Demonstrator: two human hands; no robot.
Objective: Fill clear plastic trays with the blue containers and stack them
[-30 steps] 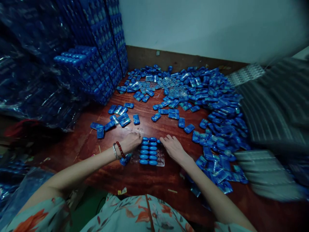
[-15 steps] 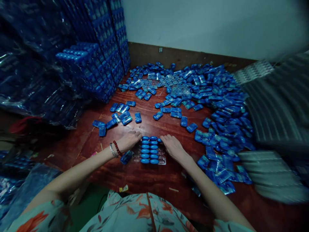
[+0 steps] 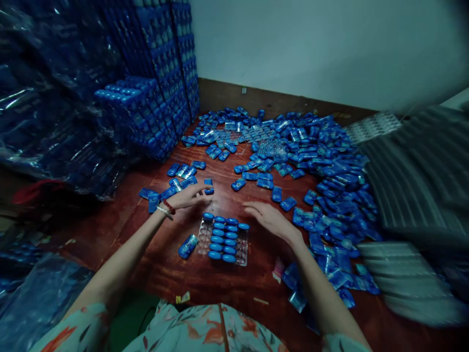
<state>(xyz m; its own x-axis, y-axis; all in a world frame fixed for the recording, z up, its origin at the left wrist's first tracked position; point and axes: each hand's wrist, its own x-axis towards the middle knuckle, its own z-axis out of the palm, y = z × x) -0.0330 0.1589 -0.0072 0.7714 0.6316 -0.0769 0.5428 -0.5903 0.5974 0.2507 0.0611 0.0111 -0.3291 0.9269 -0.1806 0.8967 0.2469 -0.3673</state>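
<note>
A clear plastic tray (image 3: 241, 249) lies on the red-brown table, slightly turned. Its two middle columns hold blue oval pieces (image 3: 217, 240), and a blue piece sits at each outer top corner; lower outer cups show bare. My left hand (image 3: 190, 195), with two bracelets at the wrist, is above the table behind the tray, fingers apart, close to a blue packet (image 3: 208, 182). Behind the tray on the right, my right hand (image 3: 266, 215) hovers with fingers stretched and nothing visible in it. One blue packet (image 3: 188, 246) lies against the tray's left side.
Blue packets (image 3: 330, 166) are heaped along the back and right of the table. Wrapped stacks of blue trays (image 3: 146, 112) stand at left. Grey-white ribbed trays (image 3: 410, 278) are at right. A wall (image 3: 311, 49) rises behind.
Both hands have come away from the tray's top corners; the left moved up and left, its fingers spreading. Blue pieces now sit at both outer top corners. The tray appears lower and turned.
</note>
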